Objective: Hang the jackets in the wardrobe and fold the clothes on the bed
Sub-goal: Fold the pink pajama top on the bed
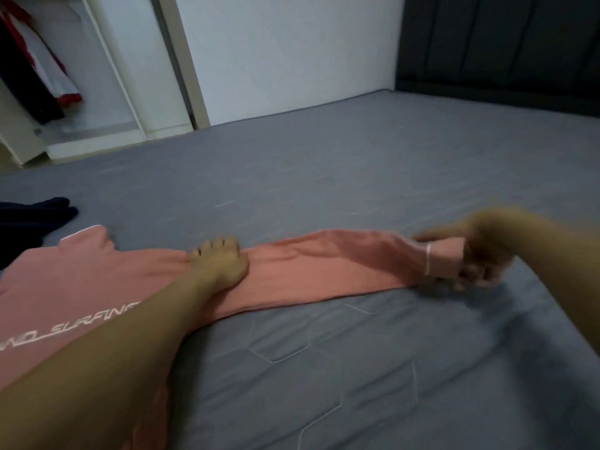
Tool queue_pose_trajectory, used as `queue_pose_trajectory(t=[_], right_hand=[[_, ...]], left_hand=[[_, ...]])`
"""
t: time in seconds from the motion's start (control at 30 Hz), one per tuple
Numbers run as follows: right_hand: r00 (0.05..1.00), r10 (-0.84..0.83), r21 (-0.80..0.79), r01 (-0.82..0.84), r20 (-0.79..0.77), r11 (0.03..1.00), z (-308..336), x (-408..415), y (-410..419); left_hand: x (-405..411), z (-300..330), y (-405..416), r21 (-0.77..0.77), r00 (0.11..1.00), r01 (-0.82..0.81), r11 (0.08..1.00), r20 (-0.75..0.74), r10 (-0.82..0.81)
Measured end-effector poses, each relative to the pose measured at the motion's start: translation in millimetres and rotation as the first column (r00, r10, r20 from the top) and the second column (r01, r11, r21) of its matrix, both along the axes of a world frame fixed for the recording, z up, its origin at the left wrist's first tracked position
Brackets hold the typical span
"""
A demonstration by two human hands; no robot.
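A pink long-sleeved top with white lettering lies flat on the grey bed, its sleeve stretched out to the right. My left hand presses down on the shoulder where the sleeve begins, fingers curled into the cloth. My right hand, blurred, grips the sleeve's cuff just above the sheet. At the top left a red, white and dark jacket hangs in the open wardrobe.
A dark navy garment lies on the bed at the left edge, behind the pink top. A dark padded headboard stands at the far right, a white wall behind the bed.
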State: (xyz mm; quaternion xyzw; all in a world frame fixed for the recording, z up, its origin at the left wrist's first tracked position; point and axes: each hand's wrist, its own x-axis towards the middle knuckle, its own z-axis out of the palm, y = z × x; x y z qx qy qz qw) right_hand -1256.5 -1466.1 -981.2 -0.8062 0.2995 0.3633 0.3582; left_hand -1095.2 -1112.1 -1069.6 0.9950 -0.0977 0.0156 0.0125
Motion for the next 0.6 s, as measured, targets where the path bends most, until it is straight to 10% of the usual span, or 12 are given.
queue_pose_trajectory(t=[0.17,0.33,0.6], right_hand=[[0.972,0.213,-0.152,-0.196,0.103,0.969,-27,3,1],[0.784,0.615,-0.593,-0.457,0.084,0.663,-41,0,22],[0.42,0.519,-0.515,-0.133,0.744,0.847,-99,-44,36]], left_hand=[[-20,-30,-43,-0.09,0.975,0.184,0.979,0.146,-0.17],[-15,-19,-73,-0.215,0.988,0.108,0.971,0.132,-0.081],[-15,-25,-77,-0.123,0.996,0.034,0.992,0.09,-0.023]])
